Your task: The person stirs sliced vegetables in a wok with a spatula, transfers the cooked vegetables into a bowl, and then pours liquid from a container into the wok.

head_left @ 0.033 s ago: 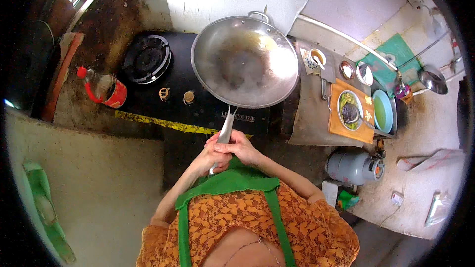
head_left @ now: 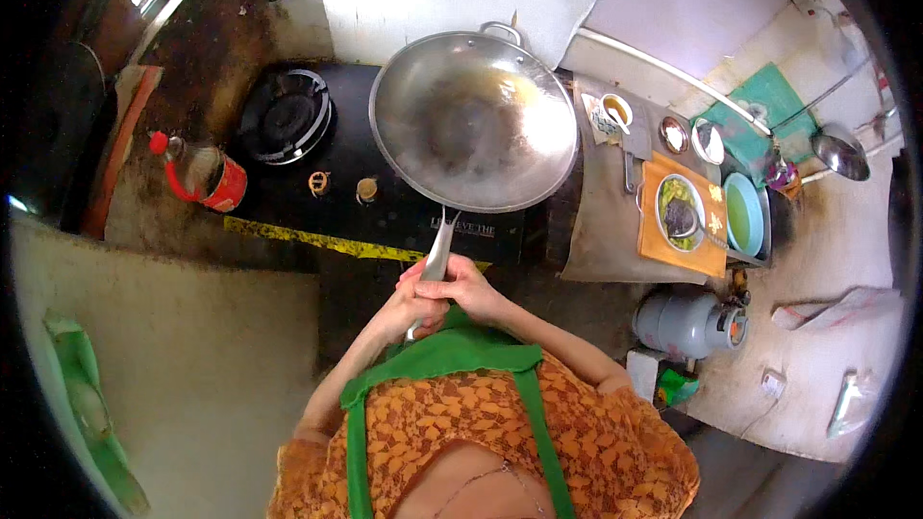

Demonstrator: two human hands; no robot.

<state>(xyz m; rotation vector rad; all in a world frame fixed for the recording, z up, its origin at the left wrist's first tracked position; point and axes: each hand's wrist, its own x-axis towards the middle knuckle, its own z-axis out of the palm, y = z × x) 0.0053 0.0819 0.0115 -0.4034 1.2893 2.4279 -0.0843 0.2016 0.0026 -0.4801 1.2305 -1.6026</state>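
Note:
A large steel wok rests on the right side of the black stove. Its inside holds a brownish stain in the middle and a faint haze, with no food visible. The long metal handle slants down toward me. My left hand is closed around its lower end, just above the green apron. Overlapping it, my right hand is also closed on the handle, its fingers partly hidden behind the left hand and the metal.
Left on the stove is a second burner; a red-capped bottle stands beside it. The right counter bears a cleaver, a cutting board with a food bowl, and a blue basin. Below stands a gas cylinder.

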